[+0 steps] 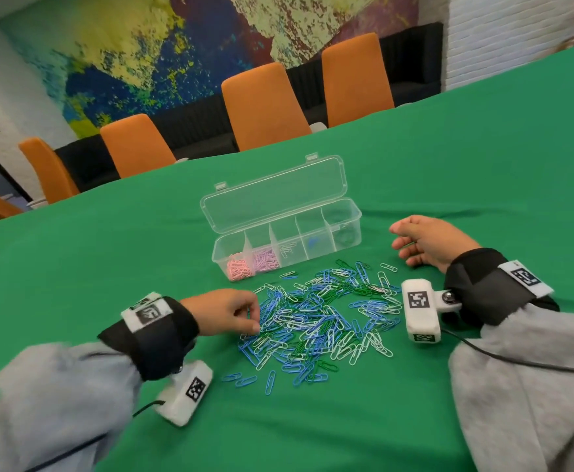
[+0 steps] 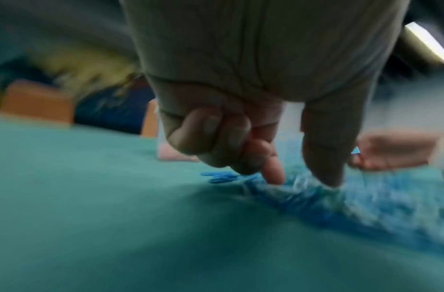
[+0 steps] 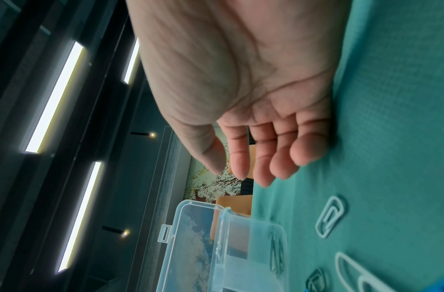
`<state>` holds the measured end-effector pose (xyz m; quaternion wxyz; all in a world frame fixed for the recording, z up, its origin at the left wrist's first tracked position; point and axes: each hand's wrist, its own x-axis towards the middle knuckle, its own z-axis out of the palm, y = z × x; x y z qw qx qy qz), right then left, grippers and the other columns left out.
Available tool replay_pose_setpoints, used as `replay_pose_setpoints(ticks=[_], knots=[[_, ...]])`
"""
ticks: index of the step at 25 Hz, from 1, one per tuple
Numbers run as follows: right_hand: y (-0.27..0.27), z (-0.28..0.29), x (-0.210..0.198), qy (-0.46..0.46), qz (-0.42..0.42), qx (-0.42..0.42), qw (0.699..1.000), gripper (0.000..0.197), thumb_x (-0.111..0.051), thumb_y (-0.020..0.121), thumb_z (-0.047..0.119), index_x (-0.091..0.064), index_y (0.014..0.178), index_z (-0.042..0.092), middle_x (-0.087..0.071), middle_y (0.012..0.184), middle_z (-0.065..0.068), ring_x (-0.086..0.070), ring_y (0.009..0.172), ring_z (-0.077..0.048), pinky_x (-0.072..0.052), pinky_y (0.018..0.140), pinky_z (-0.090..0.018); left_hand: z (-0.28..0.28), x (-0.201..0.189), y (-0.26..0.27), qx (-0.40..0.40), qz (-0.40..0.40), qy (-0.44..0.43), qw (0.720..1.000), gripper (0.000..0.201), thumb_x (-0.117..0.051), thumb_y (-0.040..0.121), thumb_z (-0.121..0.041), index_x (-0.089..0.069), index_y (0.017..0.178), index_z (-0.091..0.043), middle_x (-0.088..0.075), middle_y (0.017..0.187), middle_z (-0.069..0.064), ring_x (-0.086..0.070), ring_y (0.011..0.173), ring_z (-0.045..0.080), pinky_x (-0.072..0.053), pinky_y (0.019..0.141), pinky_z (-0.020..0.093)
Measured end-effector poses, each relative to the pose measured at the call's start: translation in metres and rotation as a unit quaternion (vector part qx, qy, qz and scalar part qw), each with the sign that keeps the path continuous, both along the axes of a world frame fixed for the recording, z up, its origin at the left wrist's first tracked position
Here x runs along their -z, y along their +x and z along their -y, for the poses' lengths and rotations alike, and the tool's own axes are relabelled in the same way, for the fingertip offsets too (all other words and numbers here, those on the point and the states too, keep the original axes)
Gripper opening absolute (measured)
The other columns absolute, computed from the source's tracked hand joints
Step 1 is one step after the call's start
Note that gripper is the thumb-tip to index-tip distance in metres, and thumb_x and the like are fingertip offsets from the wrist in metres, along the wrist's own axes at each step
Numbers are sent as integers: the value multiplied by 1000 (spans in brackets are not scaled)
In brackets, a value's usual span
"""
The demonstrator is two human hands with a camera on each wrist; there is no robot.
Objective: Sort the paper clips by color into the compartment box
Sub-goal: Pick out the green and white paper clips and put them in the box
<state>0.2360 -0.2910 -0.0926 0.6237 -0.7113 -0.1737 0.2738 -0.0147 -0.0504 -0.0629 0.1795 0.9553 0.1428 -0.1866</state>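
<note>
A loose heap of paper clips (image 1: 319,321) in blue, white and dark green lies on the green tabletop (image 1: 483,185), with a few strays spread just past its edges. Behind the heap stands the compartment box (image 1: 289,233), clear plastic, long and narrow, its lid tipped open toward the far side. Its dividers make five compartments in a row: the leftmost holds pink clips (image 1: 239,269), the next lilac clips (image 1: 265,259), the third a few white ones, the fourth a bit of blue, and the rightmost something dark that is hard to make out through the plastic.

The left wrist view is badly blurred, so the heap reads there only as a blue smear. Both forearms are cut off by the lower edge of the head view.

The left hand (image 1: 226,311) sits at the left edge of the heap, fingers curled, thumb and forefinger tips down among the clips; whether they actually pinch one cannot be told. The right hand (image 1: 428,241) rests on its side on the tabletop, just right of the box and beyond the heap, fingers loosely bent and holding nothing.
</note>
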Motion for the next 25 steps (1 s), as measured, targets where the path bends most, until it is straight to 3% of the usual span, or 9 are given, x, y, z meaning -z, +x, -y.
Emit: replay_pose_setpoints(ticks=[2,5,13,17,20,23,25], knots=[[-1,0,0,-1,1,0,1000,14,-47,96,17,-47,82,15,-50,71,-6,-43,54,-17,-38,42,-22,1,3,4,66,-33,108,991,24,-65,87,-32,-42,78,-30,-44,66,-11,-38,57,3,-30,54,19],[-2,0,-1,-3,-1,1,1000,14,-48,96,17,-46,82,15,-50,71,-6,-43,53,-18,-38,38,-19,-6,4,4,61,-23,127,990,27,-61,90,-26,-41,71,-28,-44,66,-12,-36,57,1,-28,51,11],[-3,0,-1,-5,-2,-2,1000,14,-48,96,17,-47,82,16,-51,71,-6,-43,53,-17,-39,41,-21,-21,2,-6,-23,15,35,999,23,-50,97,-23,-47,74,-25,-47,65,-10,-40,47,-4,-33,52,9],[-3,2,0,0,-7,5,1000,13,-48,96,16,-47,83,14,-50,70,-6,-43,53,-17,-38,40,-20,-21,-4,1,-23,22,40,999,24,-50,97,-23,-47,74,-25,-44,62,-10,-39,43,-5,-31,49,9],[-3,2,0,3,-8,5,1000,13,-47,96,15,-47,84,13,-50,70,-7,-42,53,-18,-38,37,-20,-19,-10,8,-37,24,-10,999,22,-51,97,-21,-48,75,-22,-42,60,-8,-37,40,-3,-33,48,11],[-1,1,1,-1,-3,3,1000,12,-48,96,16,-47,84,13,-50,71,-7,-43,53,-18,-39,37,-19,-19,-9,16,-49,40,-44,997,17,-53,96,-23,-50,79,-20,-43,61,-6,-37,45,1,-35,50,15],[1,1,2,-4,0,2,1000,12,-47,96,16,-48,85,13,-51,71,-7,-43,53,-17,-39,37,-19,-20,-8,22,-51,72,14,996,9,-56,93,-25,-53,87,-21,-45,65,-7,-39,54,4,-35,54,15]])
